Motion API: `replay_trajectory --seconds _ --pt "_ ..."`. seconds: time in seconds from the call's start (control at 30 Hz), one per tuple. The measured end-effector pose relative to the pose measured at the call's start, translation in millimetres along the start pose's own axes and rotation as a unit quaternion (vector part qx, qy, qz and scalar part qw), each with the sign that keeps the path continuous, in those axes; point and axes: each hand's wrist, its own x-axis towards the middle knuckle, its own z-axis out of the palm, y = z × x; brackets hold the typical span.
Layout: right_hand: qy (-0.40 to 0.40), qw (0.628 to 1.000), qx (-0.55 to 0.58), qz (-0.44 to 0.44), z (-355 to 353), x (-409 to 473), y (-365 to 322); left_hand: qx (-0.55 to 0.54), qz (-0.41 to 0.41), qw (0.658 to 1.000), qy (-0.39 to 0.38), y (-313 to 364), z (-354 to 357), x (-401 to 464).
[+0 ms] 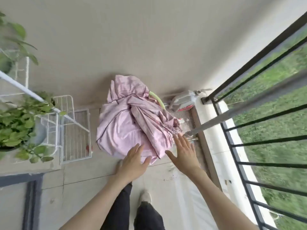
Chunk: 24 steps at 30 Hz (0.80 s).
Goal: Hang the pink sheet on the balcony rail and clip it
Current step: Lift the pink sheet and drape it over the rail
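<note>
At frame centre the pink sheet (131, 120) lies bundled, still unhung; it is reached for by the left hand (132, 161) and right hand (184, 151), fingers spread and empty, so gathering seems needed next.

You're looking at a pink sheet (127, 123) of thin, crumpled cloth with a faint sheen and dark piped edging. The balcony rail (259, 103) is matt black painted metal; the pole (232, 115) crossing it looks like dull grey metal. The wire rack (73, 130) is white-coated metal, and the floor (93, 171) is matt, rough concrete.
</note>
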Motion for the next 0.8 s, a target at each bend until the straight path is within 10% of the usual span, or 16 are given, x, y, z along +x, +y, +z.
replay_trajectory --seconds 0.17,0.37,0.57,0.8 --pt "-0.008 0.994 0.076 0.079 31.5 79.7 15.4 -0.148 -0.105 0.980 -0.082 -7.7 9.9 79.7" --pt "-0.026 0.983 0.117 0.136 50.4 146.0 57.5 -0.422 -0.320 0.844 -0.076 -9.8 28.1 141.8" --pt "-0.066 0.987 0.068 0.128 78.3 155.7 50.7 -0.568 -0.327 0.754 -0.044 11.9 48.0 180.5" --pt "0.005 0.989 0.143 -0.046 63.4 109.9 14.4 -0.572 -0.323 0.746 0.105 32.8 36.4 185.0"
